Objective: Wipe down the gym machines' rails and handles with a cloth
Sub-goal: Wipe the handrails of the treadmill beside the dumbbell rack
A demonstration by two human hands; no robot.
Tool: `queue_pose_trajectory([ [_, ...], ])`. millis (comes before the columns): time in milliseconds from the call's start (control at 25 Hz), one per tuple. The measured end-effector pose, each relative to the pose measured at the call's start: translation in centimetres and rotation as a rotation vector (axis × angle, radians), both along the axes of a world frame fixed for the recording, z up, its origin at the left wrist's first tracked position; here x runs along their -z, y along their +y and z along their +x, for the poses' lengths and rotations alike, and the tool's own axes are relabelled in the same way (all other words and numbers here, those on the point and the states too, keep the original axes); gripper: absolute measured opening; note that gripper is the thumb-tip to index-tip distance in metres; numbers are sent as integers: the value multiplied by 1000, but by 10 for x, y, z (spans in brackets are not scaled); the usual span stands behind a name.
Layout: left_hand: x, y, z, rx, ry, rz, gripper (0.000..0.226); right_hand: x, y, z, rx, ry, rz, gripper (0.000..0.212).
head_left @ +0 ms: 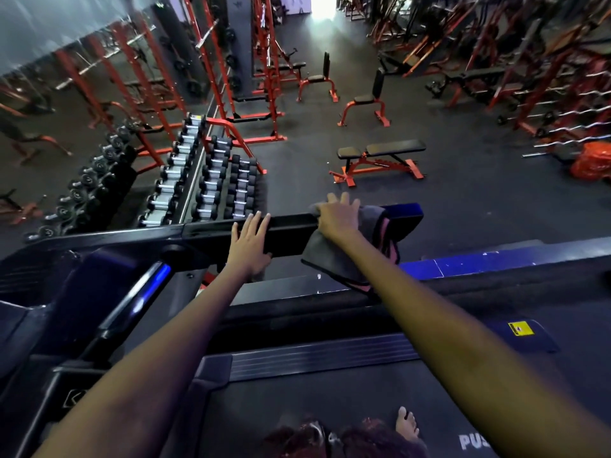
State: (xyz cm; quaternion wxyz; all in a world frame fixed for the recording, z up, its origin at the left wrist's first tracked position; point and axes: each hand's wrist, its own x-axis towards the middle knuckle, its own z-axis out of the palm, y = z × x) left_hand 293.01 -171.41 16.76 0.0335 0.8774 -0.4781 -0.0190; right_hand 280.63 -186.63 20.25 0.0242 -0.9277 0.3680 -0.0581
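A black treadmill handrail [291,231] runs across the middle of the head view, ending in a blue tip on the right. My left hand [250,241] rests flat on the rail, fingers straight over its top and thumb under its near edge. A grey cloth with pink trim [334,259] is draped over the rail just to the right and hangs down on the near side. My right hand [339,216] presses the cloth onto the rail with spread fingers. The treadmill belt [297,408] lies below, with my bare foot [407,423] on it.
A dumbbell rack [198,180] stands beyond the rail on the left, beside a mirror wall. Red and black benches [380,160] sit on the dark floor ahead. Red racks and barbells [545,94] crowd the right. The treadmill console [66,292] is at lower left.
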Motion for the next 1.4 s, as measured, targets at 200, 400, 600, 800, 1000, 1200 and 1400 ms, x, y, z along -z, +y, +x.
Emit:
queue_pose_trajectory([
  [200, -1, -5, -9, -51, 6, -2, 87, 6, -8, -30, -415, 21, -41, 44],
  [400, -8, -4, -7, -39, 21, 4, 83, -5, -1, -1, -48, 17, 22, 29],
  [600, -10, -1, 4, 17, 59, -40, 78, 3, 38, 14, -341, -6, -9, 42],
  [800, -9, 24, 24, -60, 20, -47, 78, -6, 15, 6, -34, 23, 20, 32],
  [1000, 0, 46, 34, -90, -56, 26, 89, -5, 60, 52, -235, -8, 17, 32],
  [1200, 3, 49, 36, -68, -69, 71, 95, -5, 37, 27, -425, 92, -6, 41],
  [1400, 2, 45, 37, -73, 0, 26, 92, -12, 56, 67, -220, 51, -20, 26],
])
